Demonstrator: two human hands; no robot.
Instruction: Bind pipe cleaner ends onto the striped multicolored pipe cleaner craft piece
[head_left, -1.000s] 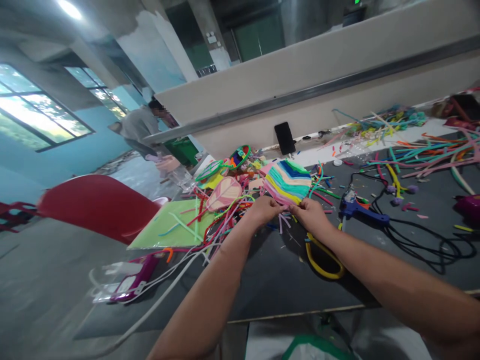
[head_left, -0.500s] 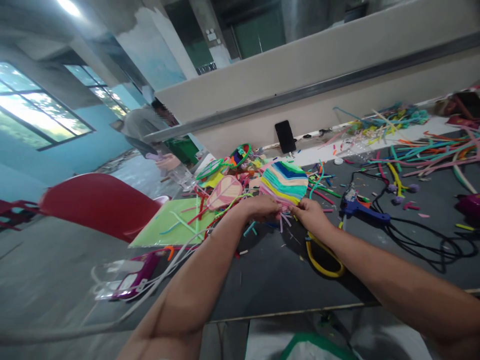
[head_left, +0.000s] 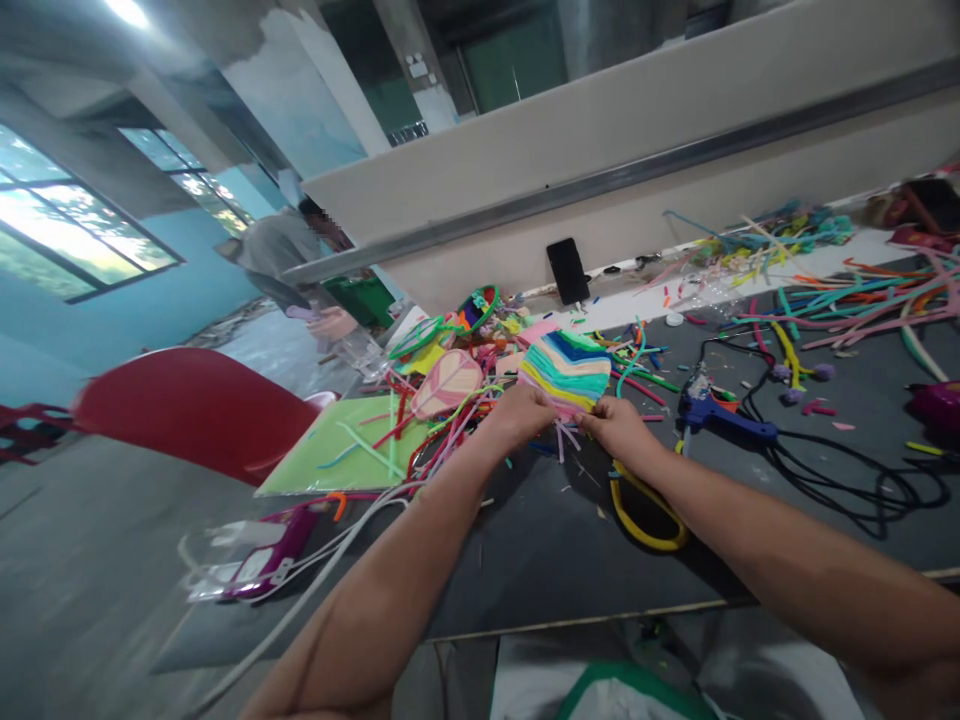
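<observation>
1. The fingertips of both hands cover part of the striped piece's point(head_left: 566, 368) lower edge, so I cannot make out how that edge is finished.
2. A few lilac strips point(head_left: 561, 442) show just below it, between the hands; whether they are joined to it, I cannot tell.
3. The right forearm point(head_left: 780, 535) hides part of a yellow loop point(head_left: 651, 546) on the desk point(head_left: 540, 570), and I can't see what the loop belongs to. A purple object point(head_left: 934, 405) is cut off at the far right.
4. Counting around: one blue glue gun point(head_left: 727, 420), one black phone point(head_left: 568, 271) leaning at the wall, three fuzzy purple balls point(head_left: 793, 396), one red chair point(head_left: 195, 410), one stooping co-worker point(head_left: 277, 250) in grey. The coloured strips point(head_left: 862, 305) on the right lie too tangled to count.
5. The striped piece runs in wavy bands: pale green at the far end, then dark blue, peach, teal, yellow and pink nearest the person. It is held just above the desk's clutter, to the right of a pink oval piece point(head_left: 448, 383).
6. The left hand point(head_left: 523, 412) pinches its near edge on one side; the right hand point(head_left: 619, 425) grips the same edge on the other, fingers closed.
</observation>
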